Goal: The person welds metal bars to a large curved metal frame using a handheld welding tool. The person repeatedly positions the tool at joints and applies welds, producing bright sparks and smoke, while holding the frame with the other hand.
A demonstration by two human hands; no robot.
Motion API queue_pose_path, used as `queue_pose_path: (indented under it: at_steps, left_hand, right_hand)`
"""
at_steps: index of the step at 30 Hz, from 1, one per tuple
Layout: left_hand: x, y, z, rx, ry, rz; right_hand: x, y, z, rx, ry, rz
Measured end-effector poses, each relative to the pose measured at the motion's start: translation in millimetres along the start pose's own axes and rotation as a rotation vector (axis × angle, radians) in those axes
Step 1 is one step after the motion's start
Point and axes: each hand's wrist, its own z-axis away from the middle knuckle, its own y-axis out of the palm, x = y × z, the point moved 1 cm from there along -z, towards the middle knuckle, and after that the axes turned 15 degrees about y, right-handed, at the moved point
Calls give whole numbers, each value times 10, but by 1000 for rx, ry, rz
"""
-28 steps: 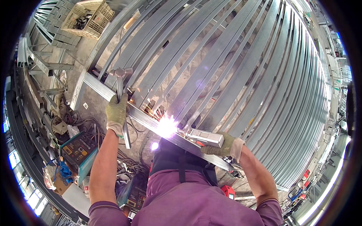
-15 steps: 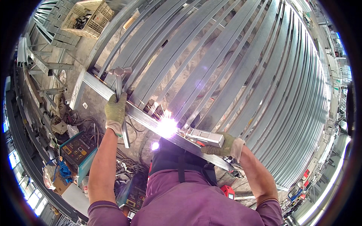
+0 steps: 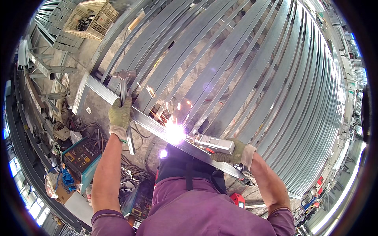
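My left hand [image 3: 120, 117], in a green work glove, is closed around the handle of a hammer [image 3: 123, 89] and rests against a long metal rail [image 3: 104, 91]. The hammer's head points away from me and its handle end hangs past the rail on my side. My right hand [image 3: 233, 152], also gloved, grips a boxy silver welding torch [image 3: 215, 144] from its right end. A white glare [image 3: 174, 133] burns at the torch's tip on the rail, hiding the joint beneath it. Orange sparks [image 3: 179, 106] fly away from me over the metal bars.
Rows of long grey metal bars [image 3: 246, 82] run away from the rail. A plastic crate [image 3: 103, 20] with dark parts stands far left. Near left are a welding machine [image 3: 82, 156], tangled cables [image 3: 132, 171] and another machine [image 3: 141, 202]. A red device [image 3: 238, 200] lies near right.
The sparks spread farther, with orange streaks thrown out over the bars. Both hands, the hammer and the torch stay almost where they were.
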Motion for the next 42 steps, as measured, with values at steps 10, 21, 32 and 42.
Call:
queue_pose_path:
  at_steps: [10, 21, 32, 42]
  left_hand:
    - [-22, -16, -4, 16, -16, -54]
    - [-33, -12, 0, 15, -4, -44]
    - [-67, -1, -3, 1, -13, -63]
    - [-66, 3, 13, 5, -32, -10]
  right_hand:
    - [6, -14, 71, -10, -9, -14]
    - [-68, 11, 77, 4, -34, -85]
    - [-102, 22, 119, -38, -50, -22]
    - [249, 213, 927, 48, 52, -244]
